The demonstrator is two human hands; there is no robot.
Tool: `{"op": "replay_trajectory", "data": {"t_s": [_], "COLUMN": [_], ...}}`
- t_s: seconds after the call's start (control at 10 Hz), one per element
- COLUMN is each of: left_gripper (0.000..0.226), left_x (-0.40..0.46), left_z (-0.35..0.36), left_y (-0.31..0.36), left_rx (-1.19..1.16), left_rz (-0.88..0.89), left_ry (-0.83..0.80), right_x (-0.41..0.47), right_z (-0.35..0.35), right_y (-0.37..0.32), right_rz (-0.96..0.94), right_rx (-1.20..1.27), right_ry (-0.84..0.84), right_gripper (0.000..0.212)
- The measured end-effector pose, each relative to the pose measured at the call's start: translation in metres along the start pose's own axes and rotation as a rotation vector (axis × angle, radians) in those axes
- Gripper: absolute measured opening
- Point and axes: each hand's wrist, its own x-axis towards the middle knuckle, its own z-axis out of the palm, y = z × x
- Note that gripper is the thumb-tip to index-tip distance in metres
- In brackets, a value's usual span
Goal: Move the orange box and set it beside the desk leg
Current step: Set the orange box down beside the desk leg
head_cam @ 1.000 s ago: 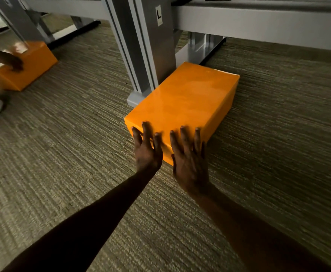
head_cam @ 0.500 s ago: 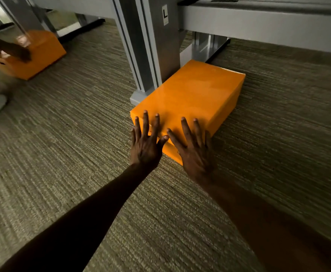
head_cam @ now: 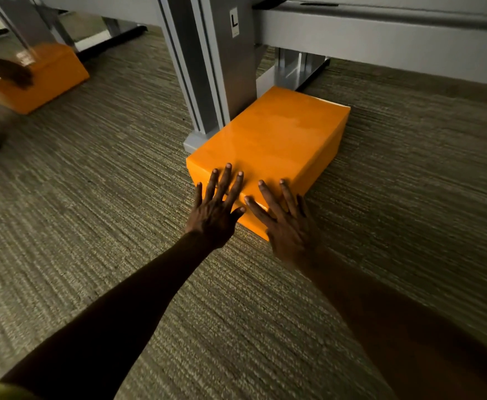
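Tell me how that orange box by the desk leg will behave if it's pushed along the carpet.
The orange box lies low and flat, so it will probably slide, not tip. Its glossy skin looks slippery under the spread left hand and right hand. The ribbed carpet may drag on it, and the desk leg blocks one side.

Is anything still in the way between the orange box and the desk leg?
Nothing visible. The orange box already lies on the carpet right beside the desk leg, its long side along the leg's foot. The left hand and right hand lie flat on its near end.
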Motion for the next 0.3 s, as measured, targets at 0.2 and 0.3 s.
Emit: {"op": "replay_trajectory", "data": {"t_s": [0.2, 0.3], "left_gripper": [0.083, 0.084], "left_x": [-0.011, -0.020], "left_z": [-0.009, -0.015], "left_y": [0.006, 0.004], "left_rx": [0.011, -0.010], "left_rz": [-0.020, 0.007], "left_ry": [-0.036, 0.027], "right_x": [-0.010, -0.015], "right_z": [-0.006, -0.009], "right_y": [-0.005, -0.014], "right_rz": [-0.003, -0.013], "right_rx": [-0.022, -0.016], "right_ry": [-0.032, 0.033], "right_gripper": [0.103, 0.098]}}
